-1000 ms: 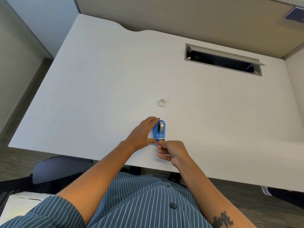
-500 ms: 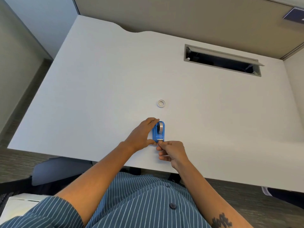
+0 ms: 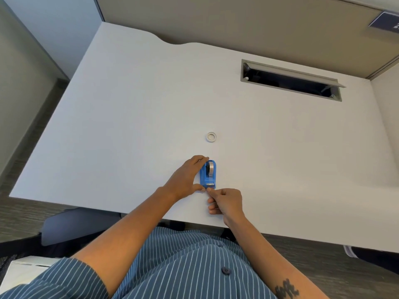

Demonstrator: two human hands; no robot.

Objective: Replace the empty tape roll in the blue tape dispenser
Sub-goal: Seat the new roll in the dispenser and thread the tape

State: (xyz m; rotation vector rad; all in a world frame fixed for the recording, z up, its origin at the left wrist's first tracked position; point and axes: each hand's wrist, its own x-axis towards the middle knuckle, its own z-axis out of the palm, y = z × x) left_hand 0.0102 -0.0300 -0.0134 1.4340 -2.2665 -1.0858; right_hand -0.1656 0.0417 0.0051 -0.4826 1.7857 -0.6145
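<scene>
— Head view shows the blue tape dispenser [image 3: 207,175] just below frame centre on the tabletop [image 3: 129,104], a roll seated inside. How will it handle?

— Probably light, hard, slippery plastic. The left hand [image 3: 185,177] grips its side walls; that is where to hold it.

— And the right hand [image 3: 226,201]?

— Fingers pinched at the cutter end, seemingly on the tape's end. The empty core [image 3: 211,136] lies above.
</scene>
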